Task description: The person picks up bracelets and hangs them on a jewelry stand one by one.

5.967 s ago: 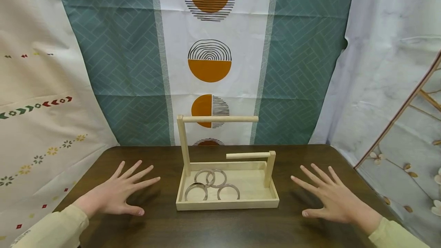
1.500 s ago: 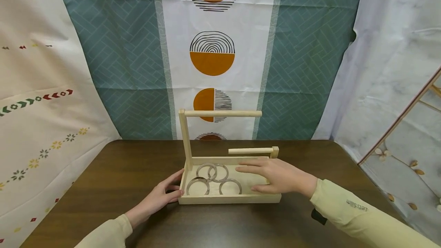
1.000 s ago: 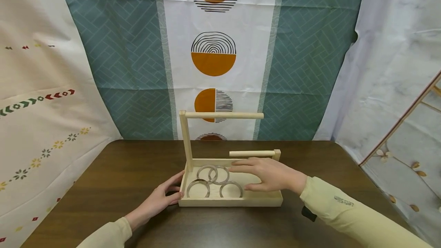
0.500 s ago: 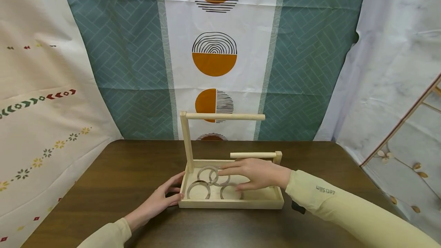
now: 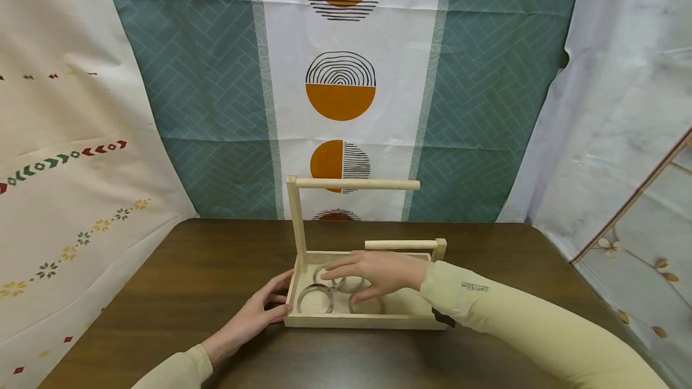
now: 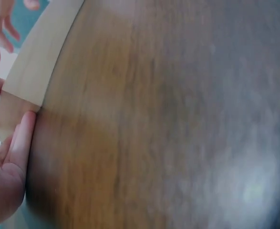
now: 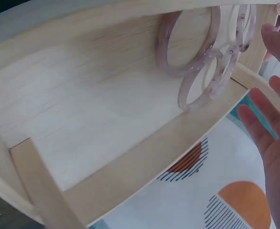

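A pale wooden tray (image 5: 362, 322) stands on the table, with a tall post and long bar (image 5: 357, 183) at its left end. At its right end is a lower post with a short bar (image 5: 400, 245). Several translucent bangles (image 5: 331, 301) lie inside, toward the left, some overlapping. My left hand (image 5: 248, 320) grips the tray's left end, thumb at the near corner and fingers along the outer wall. Over the bangles hovers my right hand (image 5: 378, 272), its fingers extended and holding nothing; it partly hides them. In the right wrist view the fingers are apart from the bangles (image 7: 163, 47).
The dark wooden table (image 5: 227, 257) surrounds the tray. Behind it hangs a green and white patterned cloth (image 5: 216, 107). More cloth drapes on the left (image 5: 70, 197) and right (image 5: 611, 137). The bars overhang the tray, the short one just behind my right hand.
Both hands have come in from the table's sides; the left has taken hold of the tray. My right hand has since moved left over the tray to above the bangles.
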Demonstrator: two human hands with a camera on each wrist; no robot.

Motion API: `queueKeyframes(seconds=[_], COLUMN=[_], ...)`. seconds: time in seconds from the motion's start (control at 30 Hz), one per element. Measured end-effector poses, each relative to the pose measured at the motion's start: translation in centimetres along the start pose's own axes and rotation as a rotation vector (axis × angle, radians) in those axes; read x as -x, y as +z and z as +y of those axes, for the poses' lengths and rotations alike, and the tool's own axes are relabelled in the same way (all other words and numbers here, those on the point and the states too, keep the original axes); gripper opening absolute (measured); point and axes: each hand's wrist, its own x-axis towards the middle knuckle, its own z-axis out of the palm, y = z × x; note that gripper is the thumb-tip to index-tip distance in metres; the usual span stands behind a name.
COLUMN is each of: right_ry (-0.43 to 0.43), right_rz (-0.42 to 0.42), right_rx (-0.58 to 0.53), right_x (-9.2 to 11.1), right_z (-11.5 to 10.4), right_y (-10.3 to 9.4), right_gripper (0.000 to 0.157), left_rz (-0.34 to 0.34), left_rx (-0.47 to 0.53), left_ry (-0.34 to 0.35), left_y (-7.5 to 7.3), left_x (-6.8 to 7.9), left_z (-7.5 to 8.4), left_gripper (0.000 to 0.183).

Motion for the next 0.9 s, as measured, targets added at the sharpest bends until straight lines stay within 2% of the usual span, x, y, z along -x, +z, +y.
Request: queueKeyframes(seconds=[0.23,0.43,0.57,0.9], right_ry=[-0.030,0.008,0.047,0.091], right_rz=[-0.047,-0.097,-0.131,-0.161], right_rx=[-0.014,0.015,0.013,0.018], right_x=[-1.5,-2.8,-3.6,-5.0], right_z=[0.2,0.0,-0.4,-0.4], right_y=[0.8,0.6,0.4,0.5], right_gripper=[0.071,0.071,0.073,0.077], left_rz=[0.021,0.028,0.016,0.003], left_rx=[0.048,0.056,0.088,0.109], left_ry=[-0.075,-0.069,-0.092,-0.094], left_y=[0.4,0.4,0.2,0.1], left_x=[0.4,0.5,0.4,0.4], left_z=[0.5,0.5,0.3,-0.1], left_gripper=[0.071,0.069,0.069,0.069])
